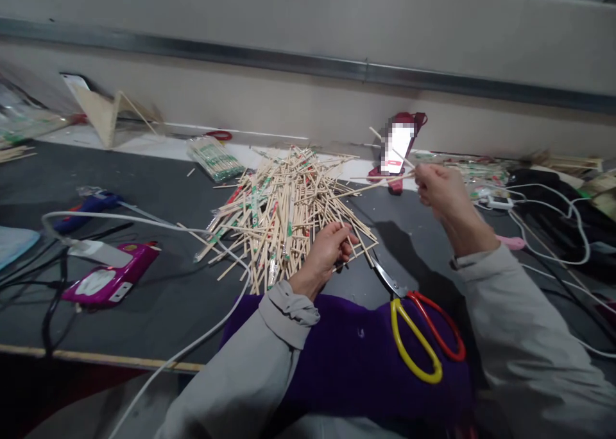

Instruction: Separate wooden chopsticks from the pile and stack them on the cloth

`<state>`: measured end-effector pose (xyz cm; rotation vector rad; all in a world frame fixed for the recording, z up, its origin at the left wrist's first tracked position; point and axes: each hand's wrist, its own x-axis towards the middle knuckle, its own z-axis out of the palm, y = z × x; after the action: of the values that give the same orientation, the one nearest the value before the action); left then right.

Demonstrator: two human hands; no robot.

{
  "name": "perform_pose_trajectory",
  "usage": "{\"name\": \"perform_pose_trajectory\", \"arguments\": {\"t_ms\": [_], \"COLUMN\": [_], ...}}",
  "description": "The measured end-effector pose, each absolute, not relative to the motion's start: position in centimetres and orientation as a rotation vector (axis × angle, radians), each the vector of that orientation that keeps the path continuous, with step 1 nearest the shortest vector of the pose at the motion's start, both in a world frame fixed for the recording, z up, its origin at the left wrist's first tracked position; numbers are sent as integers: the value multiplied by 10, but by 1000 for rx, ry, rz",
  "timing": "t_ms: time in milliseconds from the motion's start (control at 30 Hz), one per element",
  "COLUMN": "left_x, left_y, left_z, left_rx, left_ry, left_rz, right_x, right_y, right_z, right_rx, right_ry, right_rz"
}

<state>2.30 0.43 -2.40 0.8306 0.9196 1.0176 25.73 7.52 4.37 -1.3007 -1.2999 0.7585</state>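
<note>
A large heap of thin wooden chopsticks (pixel 283 211) lies in the middle of the dark table, some still in clear wrappers with green and red print. My left hand (pixel 330 249) is at the heap's near right edge, its fingers curled round a chopstick; how many sticks it holds is partly hidden. Raised to the right of the heap, my right hand (pixel 440 189) pinches a pair of chopsticks (pixel 382 178) that point left, spread apart at their far ends. Scissors (pixel 402 291) with one yellow and one red handle lie half open on the purple cloth (pixel 351 355), near my left hand.
A lit phone (pixel 398 147) leans in a red stand at the back. A packed bundle of chopsticks (pixel 215 158) lies behind the heap. On the left are a magenta power strip (pixel 113 275), a blue glue gun (pixel 91 209) and a white cable (pixel 202 336) running across. More cables tangle at right.
</note>
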Motion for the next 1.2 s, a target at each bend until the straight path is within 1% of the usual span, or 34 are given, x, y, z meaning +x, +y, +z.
{"name": "perform_pose_trajectory", "arguments": {"t_ms": [133, 267, 500, 633, 767, 900, 1100, 1200], "left_x": [25, 30, 34, 37, 42, 49, 51, 50], "left_y": [0, -4, -9, -5, 0, 1, -3, -5], "left_z": [-24, -25, -24, -28, -26, -18, -15, -16], "left_rx": [847, 889, 780, 785, 885, 1011, 1175, 1222], "left_ry": [882, 884, 792, 837, 895, 953, 960, 954], "left_rz": [946, 950, 986, 1052, 1045, 1116, 1103, 1090], "right_x": [246, 243, 243, 245, 249, 254, 251, 249], "right_y": [28, -4, -30, -32, -30, -26, -19, -19], "right_z": [14, -7, -14, -16, -21, -25, -36, -39], "right_rx": [-1251, -1239, -1297, -1308, -1389, -1441, -1498, -1471], "right_ry": [-1084, -1046, -1159, -1213, -1217, -1231, -1261, -1257], "right_rz": [977, 1201, 1361, 1455, 1485, 1477, 1345, 1340]}}
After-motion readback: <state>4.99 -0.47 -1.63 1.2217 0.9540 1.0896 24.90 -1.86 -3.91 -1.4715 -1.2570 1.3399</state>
